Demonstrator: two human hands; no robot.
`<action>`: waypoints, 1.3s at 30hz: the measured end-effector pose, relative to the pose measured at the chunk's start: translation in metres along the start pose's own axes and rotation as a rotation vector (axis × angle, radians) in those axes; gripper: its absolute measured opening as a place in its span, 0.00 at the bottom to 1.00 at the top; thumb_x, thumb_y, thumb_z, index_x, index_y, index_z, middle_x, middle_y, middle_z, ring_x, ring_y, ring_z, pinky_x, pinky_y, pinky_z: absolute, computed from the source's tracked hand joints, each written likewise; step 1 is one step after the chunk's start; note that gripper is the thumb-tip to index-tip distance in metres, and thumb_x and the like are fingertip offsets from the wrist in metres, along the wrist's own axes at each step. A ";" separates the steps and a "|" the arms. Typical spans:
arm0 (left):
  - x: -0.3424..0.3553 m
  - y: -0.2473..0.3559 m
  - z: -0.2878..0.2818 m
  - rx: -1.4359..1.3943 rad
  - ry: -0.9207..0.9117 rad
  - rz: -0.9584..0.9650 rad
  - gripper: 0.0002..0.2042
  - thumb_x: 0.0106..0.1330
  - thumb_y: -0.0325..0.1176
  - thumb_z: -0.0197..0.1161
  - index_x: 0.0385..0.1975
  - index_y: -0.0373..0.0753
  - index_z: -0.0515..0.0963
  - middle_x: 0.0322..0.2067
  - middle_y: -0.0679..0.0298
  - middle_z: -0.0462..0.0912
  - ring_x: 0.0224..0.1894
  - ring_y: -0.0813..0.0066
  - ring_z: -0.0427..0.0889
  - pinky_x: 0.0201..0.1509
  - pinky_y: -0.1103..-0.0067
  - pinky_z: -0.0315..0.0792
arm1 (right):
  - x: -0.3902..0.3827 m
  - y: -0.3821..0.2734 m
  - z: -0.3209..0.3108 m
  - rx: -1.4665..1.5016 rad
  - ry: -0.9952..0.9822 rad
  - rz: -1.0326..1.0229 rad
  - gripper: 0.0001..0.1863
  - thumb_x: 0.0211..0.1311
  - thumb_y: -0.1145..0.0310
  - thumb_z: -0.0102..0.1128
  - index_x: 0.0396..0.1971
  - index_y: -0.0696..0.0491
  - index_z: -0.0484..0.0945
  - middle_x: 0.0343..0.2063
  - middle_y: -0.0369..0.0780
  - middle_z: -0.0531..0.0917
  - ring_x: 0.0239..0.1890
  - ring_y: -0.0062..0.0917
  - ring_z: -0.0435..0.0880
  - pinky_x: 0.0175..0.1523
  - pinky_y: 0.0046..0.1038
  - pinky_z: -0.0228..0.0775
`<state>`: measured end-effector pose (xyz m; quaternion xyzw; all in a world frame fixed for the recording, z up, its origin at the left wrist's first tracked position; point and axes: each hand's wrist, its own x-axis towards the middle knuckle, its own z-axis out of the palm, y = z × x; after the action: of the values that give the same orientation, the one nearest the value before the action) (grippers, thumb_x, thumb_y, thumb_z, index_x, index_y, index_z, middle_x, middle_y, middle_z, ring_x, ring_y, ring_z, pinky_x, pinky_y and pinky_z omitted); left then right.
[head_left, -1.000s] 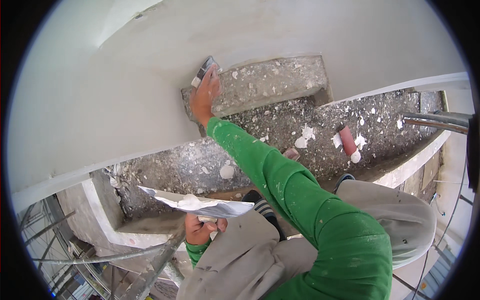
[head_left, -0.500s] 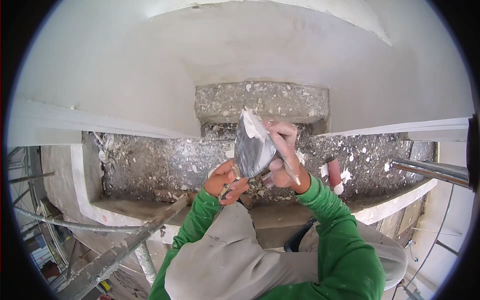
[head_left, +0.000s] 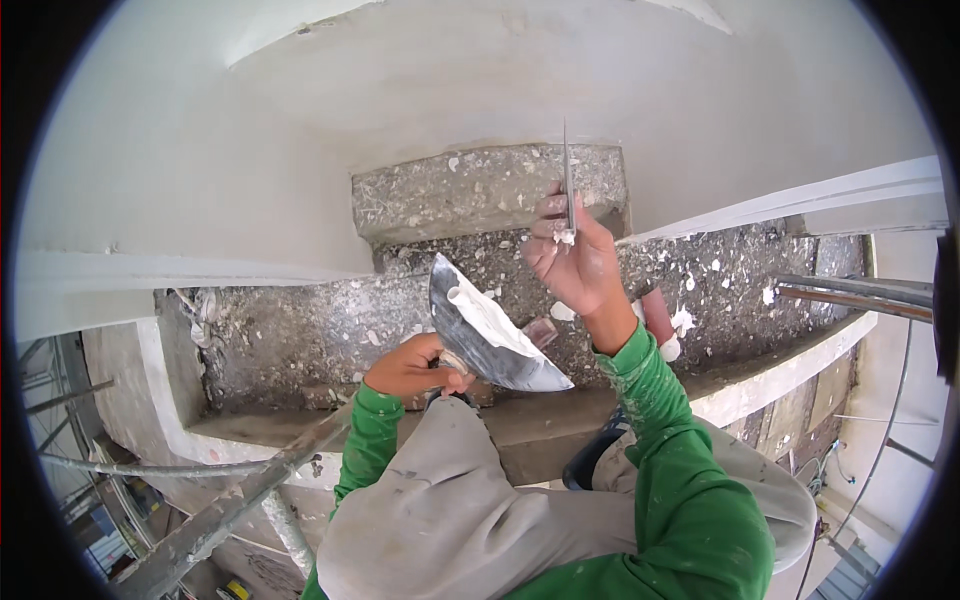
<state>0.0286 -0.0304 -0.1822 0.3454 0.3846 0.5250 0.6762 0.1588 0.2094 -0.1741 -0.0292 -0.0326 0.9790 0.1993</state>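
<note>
My left hand (head_left: 415, 366) is closed on the handle of a curved metal hawk (head_left: 478, 355), which is tilted and carries a mound of white putty (head_left: 485, 315). Above and right of it, my right hand (head_left: 576, 268) grips a thin metal blade (head_left: 568, 175), seen edge-on and pointing up, with white putty near its lower end. Behind that blade lies a rough, speckled concrete step (head_left: 450, 195) at the foot of the pale plastered wall (head_left: 280, 150).
A concrete ledge (head_left: 250, 340) strewn with white flakes runs below the wall, bordered by a curb (head_left: 760, 380). A red cylindrical object (head_left: 657, 315) lies there. Metal scaffold tubes (head_left: 315, 435) stand at lower left; more bars (head_left: 850, 295) reach in from the right.
My right hand has left the wall, passed over the hawk, and moved up and right with the blade. The hawk now sits right of its first position, tilted differently. The view has turned.
</note>
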 end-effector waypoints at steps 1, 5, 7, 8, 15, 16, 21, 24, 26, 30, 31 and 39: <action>0.004 -0.008 0.005 -0.040 0.004 -0.018 0.10 0.67 0.32 0.59 0.41 0.33 0.73 0.29 0.67 0.76 0.25 0.84 0.71 0.28 0.84 0.67 | -0.001 0.008 0.001 -0.009 0.025 0.056 0.14 0.67 0.62 0.56 0.46 0.54 0.71 0.35 0.36 0.79 0.33 0.19 0.78 0.37 0.26 0.72; 0.026 -0.008 0.010 -0.039 -0.082 -0.086 0.09 0.68 0.31 0.58 0.41 0.33 0.73 0.29 0.67 0.77 0.25 0.85 0.71 0.28 0.84 0.67 | -0.015 0.032 0.014 -0.284 0.244 0.319 0.16 0.61 0.58 0.62 0.41 0.54 0.75 0.31 0.36 0.80 0.30 0.21 0.80 0.38 0.25 0.76; 0.029 -0.001 0.010 -0.039 -0.068 -0.130 0.08 0.68 0.30 0.58 0.41 0.33 0.73 0.29 0.67 0.77 0.25 0.85 0.71 0.27 0.85 0.67 | -0.015 0.024 0.018 -0.342 0.173 0.397 0.16 0.61 0.61 0.62 0.44 0.54 0.74 0.34 0.37 0.81 0.35 0.21 0.82 0.41 0.25 0.77; 0.028 0.004 0.009 -0.054 -0.103 -0.088 0.09 0.67 0.30 0.59 0.42 0.33 0.74 0.30 0.66 0.78 0.25 0.85 0.72 0.27 0.85 0.67 | -0.015 0.022 0.018 -0.413 0.165 0.406 0.16 0.61 0.63 0.63 0.45 0.55 0.73 0.36 0.37 0.82 0.36 0.21 0.82 0.43 0.25 0.77; -0.017 0.028 0.014 0.249 0.155 0.082 0.12 0.63 0.28 0.61 0.44 0.30 0.73 0.26 0.65 0.78 0.27 0.81 0.74 0.34 0.81 0.70 | -0.007 -0.043 -0.104 -0.977 0.626 -0.256 0.14 0.62 0.65 0.62 0.43 0.56 0.75 0.35 0.33 0.81 0.35 0.20 0.80 0.35 0.27 0.71; -0.030 0.021 0.011 0.172 0.192 0.056 0.13 0.62 0.27 0.61 0.44 0.29 0.73 0.26 0.64 0.78 0.27 0.81 0.74 0.35 0.80 0.70 | 0.001 -0.057 -0.114 -1.029 0.622 -0.386 0.12 0.63 0.65 0.61 0.41 0.57 0.76 0.32 0.33 0.81 0.32 0.19 0.79 0.33 0.27 0.70; -0.049 0.005 0.012 0.080 0.297 0.106 0.22 0.62 0.35 0.64 0.50 0.28 0.68 0.25 0.58 0.77 0.23 0.75 0.74 0.27 0.80 0.69 | 0.042 -0.137 -0.161 -1.827 1.104 -0.959 0.18 0.61 0.61 0.62 0.40 0.62 0.77 0.32 0.45 0.82 0.35 0.32 0.80 0.42 0.32 0.69; -0.052 0.007 0.014 0.052 0.330 0.115 0.20 0.61 0.31 0.62 0.50 0.27 0.69 0.27 0.60 0.77 0.24 0.77 0.72 0.29 0.80 0.67 | 0.064 -0.142 -0.131 -1.764 1.202 -1.189 0.20 0.64 0.58 0.57 0.43 0.62 0.77 0.37 0.51 0.82 0.41 0.43 0.80 0.48 0.39 0.68; -0.061 0.001 0.012 0.062 0.376 0.114 0.21 0.61 0.32 0.62 0.50 0.27 0.69 0.28 0.59 0.77 0.24 0.77 0.73 0.28 0.80 0.67 | 0.077 -0.139 -0.129 -1.782 1.326 -1.262 0.21 0.65 0.56 0.53 0.45 0.60 0.78 0.41 0.52 0.82 0.45 0.49 0.79 0.50 0.43 0.68; -0.067 0.001 0.011 0.073 0.406 0.137 0.22 0.61 0.32 0.63 0.51 0.27 0.69 0.29 0.58 0.77 0.24 0.76 0.73 0.28 0.80 0.67 | 0.087 -0.132 -0.123 -1.743 1.421 -1.255 0.21 0.68 0.57 0.48 0.49 0.58 0.75 0.45 0.50 0.80 0.48 0.48 0.78 0.52 0.44 0.67; -0.069 0.000 0.011 0.061 0.418 0.136 0.21 0.61 0.32 0.63 0.50 0.26 0.69 0.28 0.58 0.78 0.24 0.76 0.73 0.28 0.80 0.67 | 0.089 -0.130 -0.122 -1.735 1.428 -1.253 0.21 0.68 0.57 0.48 0.50 0.57 0.75 0.46 0.49 0.80 0.48 0.47 0.78 0.52 0.44 0.67; -0.081 0.001 0.010 0.020 0.442 0.132 0.18 0.61 0.28 0.60 0.49 0.26 0.70 0.27 0.58 0.78 0.24 0.76 0.73 0.27 0.80 0.68 | 0.114 -0.129 -0.123 -1.837 1.350 -1.252 0.22 0.64 0.68 0.50 0.58 0.56 0.67 0.53 0.45 0.74 0.57 0.42 0.70 0.58 0.48 0.56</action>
<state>0.0250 -0.1095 -0.1640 0.2531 0.5054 0.6269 0.5362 0.1122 0.3788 -0.2919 -0.6181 -0.5890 0.1320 0.5037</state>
